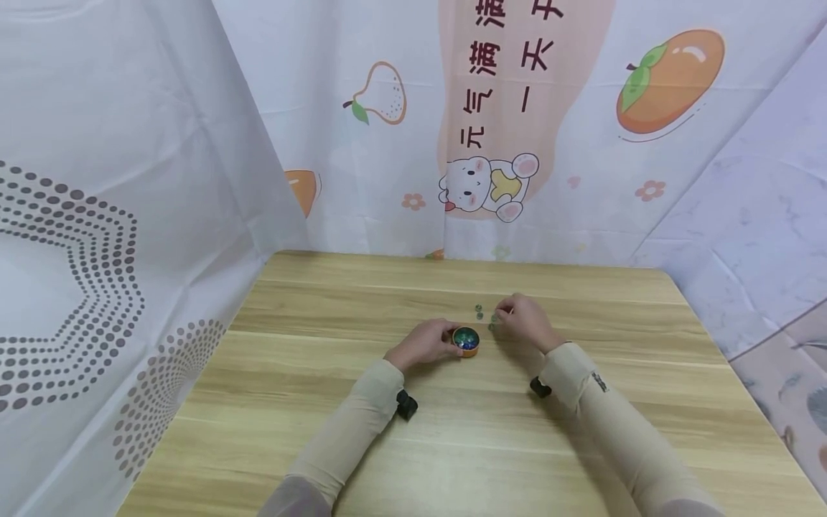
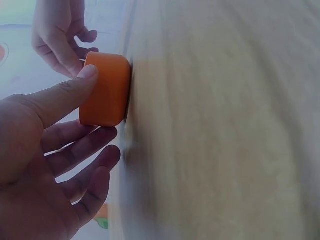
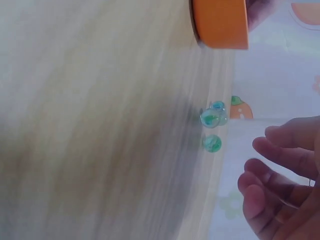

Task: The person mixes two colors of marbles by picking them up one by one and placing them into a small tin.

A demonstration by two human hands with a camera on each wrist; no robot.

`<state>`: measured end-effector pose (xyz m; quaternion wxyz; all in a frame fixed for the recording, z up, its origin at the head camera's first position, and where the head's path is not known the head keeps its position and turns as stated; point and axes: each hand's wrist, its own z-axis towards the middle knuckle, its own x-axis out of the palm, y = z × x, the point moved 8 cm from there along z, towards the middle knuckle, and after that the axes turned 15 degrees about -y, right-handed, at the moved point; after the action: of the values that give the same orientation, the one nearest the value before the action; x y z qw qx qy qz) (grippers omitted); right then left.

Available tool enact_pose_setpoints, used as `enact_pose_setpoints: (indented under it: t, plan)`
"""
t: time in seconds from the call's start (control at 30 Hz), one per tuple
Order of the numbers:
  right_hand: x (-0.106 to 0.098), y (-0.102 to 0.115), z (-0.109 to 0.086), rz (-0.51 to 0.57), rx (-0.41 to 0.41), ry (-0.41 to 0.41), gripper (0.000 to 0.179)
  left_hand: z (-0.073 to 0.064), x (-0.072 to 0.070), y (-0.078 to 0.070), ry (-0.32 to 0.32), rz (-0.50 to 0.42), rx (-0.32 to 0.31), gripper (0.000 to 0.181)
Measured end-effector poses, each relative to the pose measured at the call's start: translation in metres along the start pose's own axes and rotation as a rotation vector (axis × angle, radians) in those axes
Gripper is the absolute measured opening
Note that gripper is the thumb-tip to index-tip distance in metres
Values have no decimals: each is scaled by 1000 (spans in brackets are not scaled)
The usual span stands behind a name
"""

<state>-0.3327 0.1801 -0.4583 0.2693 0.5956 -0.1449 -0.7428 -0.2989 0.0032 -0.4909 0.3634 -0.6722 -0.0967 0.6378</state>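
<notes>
My left hand [image 1: 429, 342] grips a small round orange bowl [image 1: 469, 352] that stands upright on the table. In the left wrist view, the thumb of my left hand [image 2: 45, 150] lies along the wall of the orange bowl [image 2: 107, 90], and fingers lie on its other side. Shiny blue-green marbles [image 1: 465, 336] fill the bowl. Several loose green glass marbles [image 1: 479, 315] lie just beyond it. My right hand [image 1: 526, 321] is beside these; in the right wrist view, the right hand [image 3: 285, 185] has loosely bent fingers, holds nothing visible and is apart from the clear green marbles [image 3: 212, 143].
The wood-grain table [image 1: 323, 402] carries the bowl and marbles. A printed curtain [image 1: 388, 165] hangs at its far edge, with more white cloth [image 1: 161, 179] along the left side. A small black device [image 1: 407, 406] sits on the left wrist, another [image 1: 540, 388] on the right.
</notes>
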Motion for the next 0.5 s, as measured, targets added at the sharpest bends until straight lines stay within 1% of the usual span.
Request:
enact_pose_setpoints:
  t: [0.13, 0.3, 0.5]
  plan:
    - [1, -2, 4, -13, 2, 9, 20, -1, -3, 0, 6, -6, -7, 57]
    - [8, -6, 5, -40, 1, 53, 23, -3, -5, 0, 24, -23, -10, 58]
    - [16, -10, 5, -50, 13, 78, 24, -7, -5, 1, 27, -48, -8, 52]
